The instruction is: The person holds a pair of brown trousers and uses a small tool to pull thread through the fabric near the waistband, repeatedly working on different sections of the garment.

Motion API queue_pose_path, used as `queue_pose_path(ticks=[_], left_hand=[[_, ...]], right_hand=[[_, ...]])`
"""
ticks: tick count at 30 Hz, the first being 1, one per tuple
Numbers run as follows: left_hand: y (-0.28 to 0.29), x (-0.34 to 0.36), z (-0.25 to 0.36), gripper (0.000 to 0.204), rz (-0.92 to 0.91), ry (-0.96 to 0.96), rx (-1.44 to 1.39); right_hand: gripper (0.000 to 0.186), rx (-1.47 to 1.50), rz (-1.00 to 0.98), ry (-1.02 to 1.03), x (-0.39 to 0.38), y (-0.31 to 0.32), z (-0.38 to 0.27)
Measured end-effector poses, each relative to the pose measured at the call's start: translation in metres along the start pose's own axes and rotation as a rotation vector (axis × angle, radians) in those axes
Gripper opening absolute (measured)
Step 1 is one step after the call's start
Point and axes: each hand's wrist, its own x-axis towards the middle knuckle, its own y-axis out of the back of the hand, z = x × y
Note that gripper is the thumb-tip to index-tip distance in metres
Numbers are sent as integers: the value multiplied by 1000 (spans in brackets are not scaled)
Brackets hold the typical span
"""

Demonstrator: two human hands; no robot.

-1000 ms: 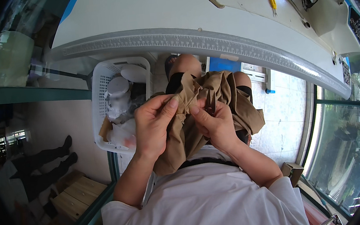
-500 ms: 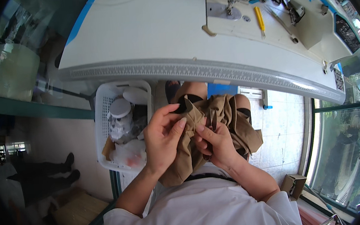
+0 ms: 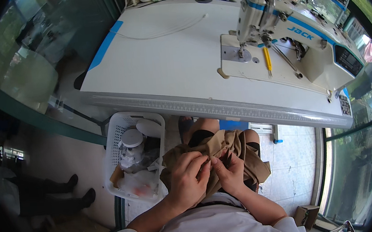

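Across my lap lies bunched brown cloth (image 3: 254, 161), seemingly a garment. My left hand (image 3: 186, 178) is closed with its fingertips pinched at a fold of it. Close beside, almost touching those fingertips, my right hand (image 3: 229, 174) grips the cloth between thumb and forefinger. Dark pointed blades (image 3: 229, 156) stick up from the right hand, looking like small thread snips; the rest of that tool is hidden in the palm.
A white sewing table (image 3: 166, 55) stands ahead, its front edge just beyond my knees. On it are a sewing machine (image 3: 294, 29), a yellow-handled tool (image 3: 267, 61) and a loose thread (image 3: 160, 35). At my left sits a white plastic basket (image 3: 113, 143) with containers and bags.
My view has tipped up, so more of the table shows. My left hand has come over the cloth from beside it, its fingertips now meeting near the right hand's.
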Motion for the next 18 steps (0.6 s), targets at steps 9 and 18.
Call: queue_pose_path(ticks=[9, 18], left_hand=[[2, -11, -10, 17, 77, 13, 58], [1, -12, -17, 17, 78, -10, 210]], right_hand=[[10, -402, -102, 219, 8, -4, 9], [11, -468, -183, 218, 6, 1, -2]])
